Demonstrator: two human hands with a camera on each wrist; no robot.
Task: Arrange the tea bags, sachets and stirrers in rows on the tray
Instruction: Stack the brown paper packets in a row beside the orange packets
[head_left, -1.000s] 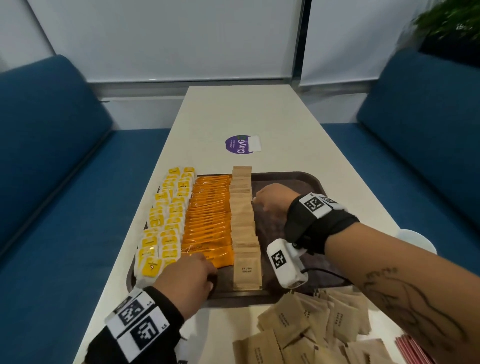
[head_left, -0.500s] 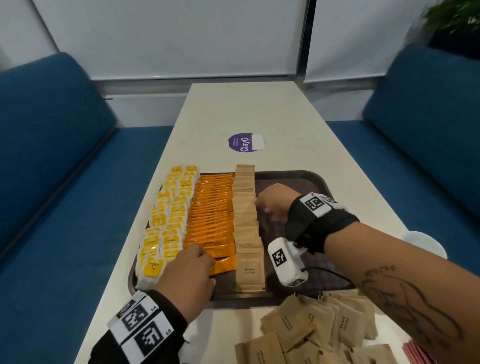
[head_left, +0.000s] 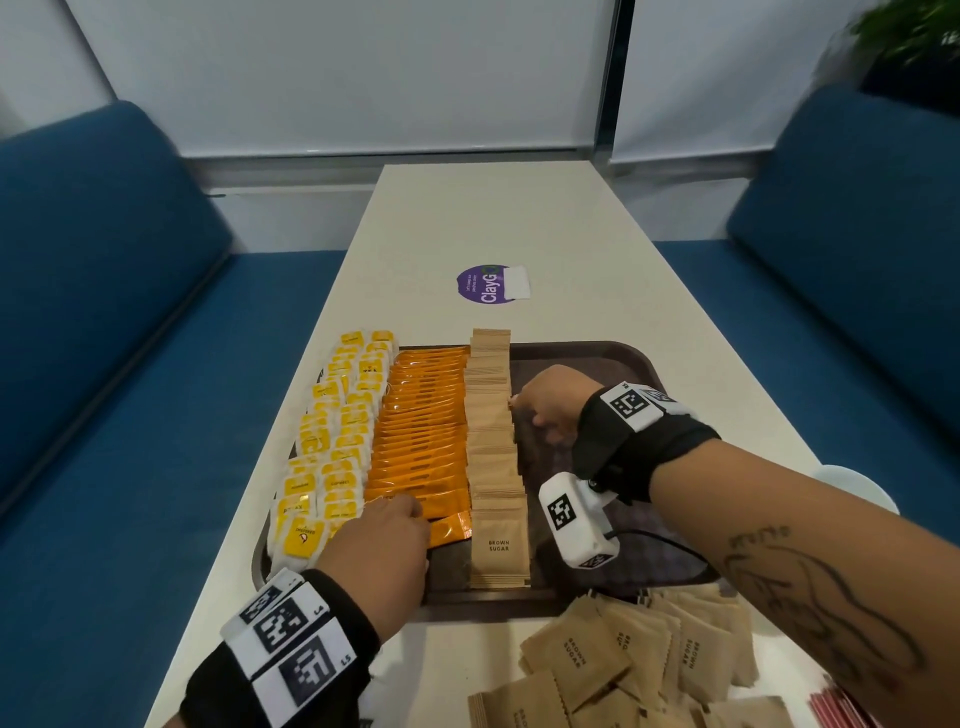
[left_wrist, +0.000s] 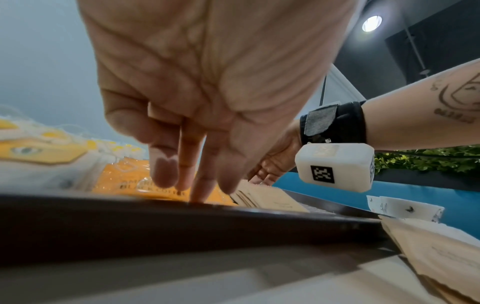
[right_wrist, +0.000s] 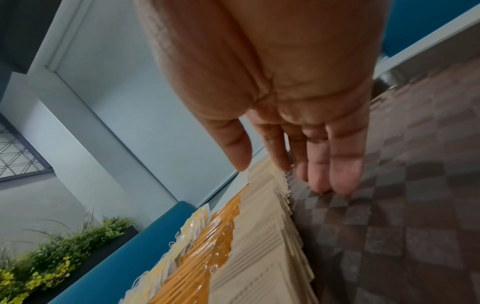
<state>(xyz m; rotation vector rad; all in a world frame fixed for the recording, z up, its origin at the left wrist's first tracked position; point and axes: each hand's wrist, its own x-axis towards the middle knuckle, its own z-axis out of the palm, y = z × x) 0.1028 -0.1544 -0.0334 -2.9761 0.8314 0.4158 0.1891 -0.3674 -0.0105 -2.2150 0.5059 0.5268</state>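
Note:
A dark brown tray (head_left: 618, 358) holds a double row of yellow tea bags (head_left: 332, 447), a row of orange coffee sachets (head_left: 423, 431) and a row of brown sugar sachets (head_left: 493, 441). My left hand (head_left: 382, 535) rests with straight fingers (left_wrist: 202, 185) on the near orange sachets (left_wrist: 124, 181). My right hand (head_left: 545, 402) lies with straight fingers (right_wrist: 335, 174) along the right edge of the brown sugar row (right_wrist: 262, 236), fingertips on the tray floor (right_wrist: 402, 216). Neither hand holds anything.
A loose pile of brown sugar sachets (head_left: 634, 660) lies on the cream table (head_left: 493, 218) in front of the tray. Red stirrers (head_left: 841, 706) show at the bottom right. A white cup (head_left: 857, 488) stands right of the tray. Blue benches flank the table.
My left hand has slid forward from the tray's near rim onto the orange sachets. My right hand has stayed against the sugar row's right side.

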